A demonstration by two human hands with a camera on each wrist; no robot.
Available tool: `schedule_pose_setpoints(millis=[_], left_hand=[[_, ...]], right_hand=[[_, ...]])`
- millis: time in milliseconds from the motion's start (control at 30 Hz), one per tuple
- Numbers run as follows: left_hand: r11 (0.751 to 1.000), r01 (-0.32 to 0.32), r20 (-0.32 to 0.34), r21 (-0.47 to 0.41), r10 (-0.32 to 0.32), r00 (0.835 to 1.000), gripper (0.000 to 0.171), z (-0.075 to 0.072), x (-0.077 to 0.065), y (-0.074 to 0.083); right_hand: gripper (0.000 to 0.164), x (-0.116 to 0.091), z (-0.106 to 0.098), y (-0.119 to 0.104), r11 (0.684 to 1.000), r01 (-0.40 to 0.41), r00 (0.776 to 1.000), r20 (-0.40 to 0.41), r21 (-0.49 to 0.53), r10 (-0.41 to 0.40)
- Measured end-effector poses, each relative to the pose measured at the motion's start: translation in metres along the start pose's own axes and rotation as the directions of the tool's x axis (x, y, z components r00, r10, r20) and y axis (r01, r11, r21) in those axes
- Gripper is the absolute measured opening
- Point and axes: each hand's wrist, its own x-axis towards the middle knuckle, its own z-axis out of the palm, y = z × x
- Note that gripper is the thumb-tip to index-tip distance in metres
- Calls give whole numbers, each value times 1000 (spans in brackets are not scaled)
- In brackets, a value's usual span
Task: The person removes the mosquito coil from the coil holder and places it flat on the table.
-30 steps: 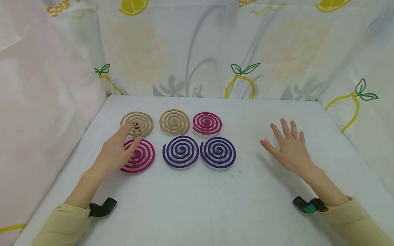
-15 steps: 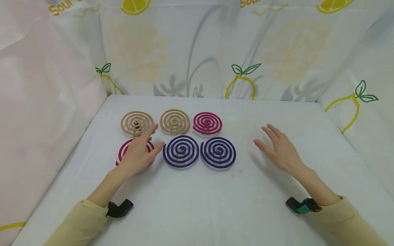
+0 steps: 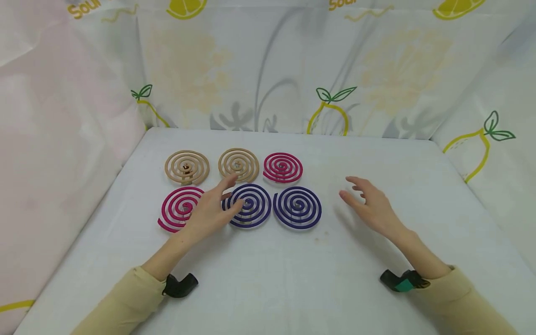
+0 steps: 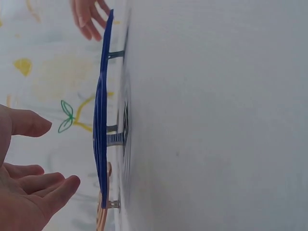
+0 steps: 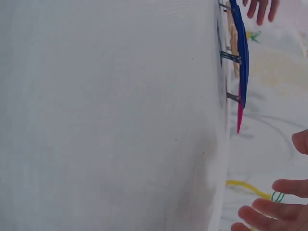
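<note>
My left hand (image 3: 211, 209) hovers with loosely bent fingers over the gap between a pink mosquito coil (image 3: 184, 208) and a dark blue mosquito coil (image 3: 249, 203), its fingertips overlapping the blue one in the head view. In the left wrist view a blue coil (image 4: 100, 130) is seen edge-on, with the thumb and fingers (image 4: 62, 192) apart from it and nothing between them. A second dark blue coil (image 3: 298, 204) lies to the right. Farther right, my right hand (image 3: 374, 209) is held above the table, fingers relaxed and holding nothing.
Behind stand two tan coils (image 3: 187, 167) and another pink coil (image 3: 283, 166). Small metal stands (image 4: 115, 139) raise the coils off the white table (image 3: 276, 284). Lemon-printed cloth (image 3: 251, 70) encloses the back and sides.
My left hand has moved right, from over the left coils to the blue coil's left side. The front pink coil has turned and shifted slightly left. My right hand has drifted left and lower.
</note>
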Motion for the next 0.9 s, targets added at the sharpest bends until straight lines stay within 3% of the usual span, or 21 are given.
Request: schedule_pose_setpoints(millis=[333,633,900], left_hand=[[996,-17,31,-89,20,999,65,13,2,10],[989,0,69,-150,10,998,65,26,3,19],[979,-26,80,-203,43,996,61,38,6,28]], right_hand=[[58,2,10,-4,997,-28,1000,9,77,28],[47,7,21,-6,988,4,1000,-10,152,-3],[40,12,34,-9,963,10,999,30,271,-19]])
